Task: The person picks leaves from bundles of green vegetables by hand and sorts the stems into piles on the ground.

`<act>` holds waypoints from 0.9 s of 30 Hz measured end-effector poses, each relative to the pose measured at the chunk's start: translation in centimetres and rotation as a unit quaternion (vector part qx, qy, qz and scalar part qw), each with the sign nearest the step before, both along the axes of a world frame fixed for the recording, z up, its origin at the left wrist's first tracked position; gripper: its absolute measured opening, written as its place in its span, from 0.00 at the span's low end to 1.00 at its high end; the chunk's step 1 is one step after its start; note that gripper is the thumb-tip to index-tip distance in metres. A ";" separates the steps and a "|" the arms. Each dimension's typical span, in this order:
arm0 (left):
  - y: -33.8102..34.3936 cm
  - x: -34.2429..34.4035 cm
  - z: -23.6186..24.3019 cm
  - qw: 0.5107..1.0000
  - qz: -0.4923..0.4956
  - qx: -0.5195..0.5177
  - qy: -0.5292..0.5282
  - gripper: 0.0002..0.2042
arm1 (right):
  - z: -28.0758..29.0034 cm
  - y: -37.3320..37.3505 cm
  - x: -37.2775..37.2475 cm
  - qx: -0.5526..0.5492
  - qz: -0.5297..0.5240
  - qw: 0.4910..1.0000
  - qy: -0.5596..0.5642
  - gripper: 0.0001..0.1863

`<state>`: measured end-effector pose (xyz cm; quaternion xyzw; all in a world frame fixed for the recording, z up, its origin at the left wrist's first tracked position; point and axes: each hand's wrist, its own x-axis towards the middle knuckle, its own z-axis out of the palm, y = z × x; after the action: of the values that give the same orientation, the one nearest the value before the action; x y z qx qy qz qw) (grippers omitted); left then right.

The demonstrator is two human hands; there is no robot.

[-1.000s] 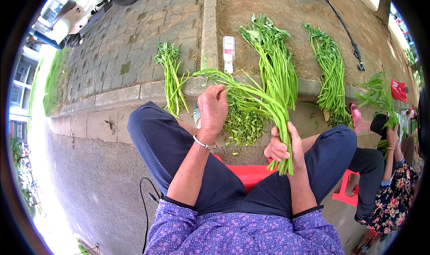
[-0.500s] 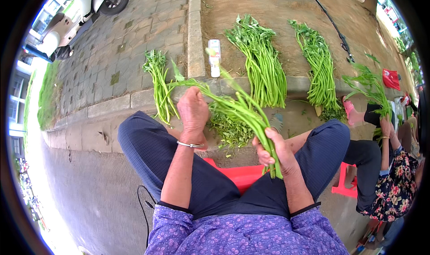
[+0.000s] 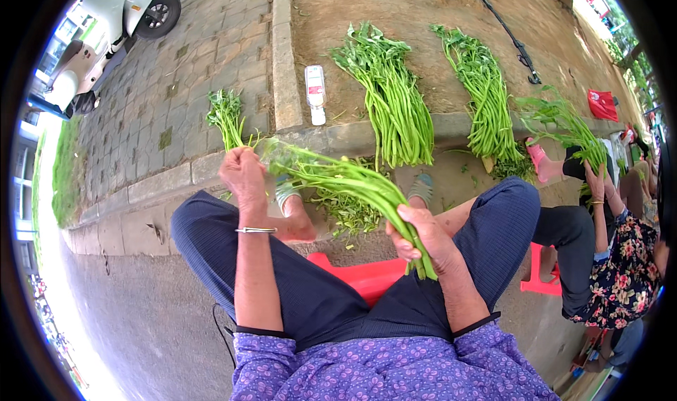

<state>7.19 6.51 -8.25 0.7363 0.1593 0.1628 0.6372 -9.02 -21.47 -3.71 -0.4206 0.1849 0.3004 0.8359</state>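
Note:
My right hand (image 3: 419,235) grips a bunch of long leafy green stems (image 3: 370,194) by their lower ends, the leaves fanning out leftward. My left hand (image 3: 242,174) is closed near the leafy tips; what is between its fingers is too small to make out. Beyond it lies a small bundle of greens (image 3: 224,119). Larger bundles (image 3: 398,112) (image 3: 479,94) lie across the curb ahead. A pile of loose leaves and bits (image 3: 349,211) rests on the pavement between my sandalled feet.
A red plastic stool (image 3: 356,278) is beneath me. A white bottle (image 3: 315,94) lies beside the curb (image 3: 288,112). A parked scooter (image 3: 99,63) is upper left. At right a co-worker (image 3: 617,267) holds greens, near a red bag (image 3: 601,104) and a black pole (image 3: 493,20).
My left hand has moved left and slightly down, away from the bunch in my right hand, which has also shifted left. The whole view has swung a little, moving the surroundings leftward.

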 end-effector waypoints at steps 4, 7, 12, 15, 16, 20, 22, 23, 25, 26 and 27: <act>-1.3 -1.2 0.0 0.977 -0.188 0.012 0.098 0.04 | -0.9 -0.6 0.5 -0.005 -0.060 0.998 -0.003 0.24; -3.0 -3.4 -0.2 0.908 -0.325 0.237 0.117 0.07 | -1.3 -0.6 0.8 0.003 -0.082 0.997 0.004 0.24; -7.1 -6.6 1.8 0.717 -0.524 0.410 0.207 0.11 | -0.7 -1.7 1.1 0.003 -0.113 0.993 -0.017 0.24; -8.0 -8.7 0.3 0.717 -0.562 0.390 0.134 0.10 | 1.5 -2.1 1.6 -0.014 -0.103 0.994 -0.027 0.20; -8.3 -9.3 0.0 0.724 -0.568 0.369 0.129 0.10 | 2.7 -2.1 1.9 -0.038 -0.096 0.994 -0.030 0.20; -8.8 -10.3 -0.2 0.722 -0.583 0.354 0.120 0.09 | 4.5 -2.8 4.2 -0.161 -0.015 0.983 -0.091 0.15; -9.2 -10.5 -0.1 0.724 -0.583 0.356 0.097 0.09 | 6.5 -3.4 5.9 -0.216 0.035 0.970 -0.110 0.14; -9.6 -10.6 0.1 0.723 -0.585 0.358 0.087 0.09 | 6.8 -4.2 6.9 -0.236 0.079 0.957 -0.148 0.17; -10.2 -10.7 0.7 0.727 -0.585 0.353 0.070 0.09 | 8.4 -4.7 9.6 -0.349 0.145 0.903 -0.202 0.20; -10.4 -10.9 1.1 0.733 -0.583 0.345 0.062 0.09 | 9.0 -5.0 11.1 -0.368 0.149 0.892 -0.219 0.22; -10.7 -11.0 1.3 0.739 -0.581 0.336 0.056 0.10 | 9.5 -5.3 12.6 -0.386 0.152 0.879 -0.234 0.23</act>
<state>-3.79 -4.15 -6.98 0.8599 -0.3294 -0.2379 0.3092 3.62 -26.75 5.76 -0.7908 0.0193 0.2217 0.5701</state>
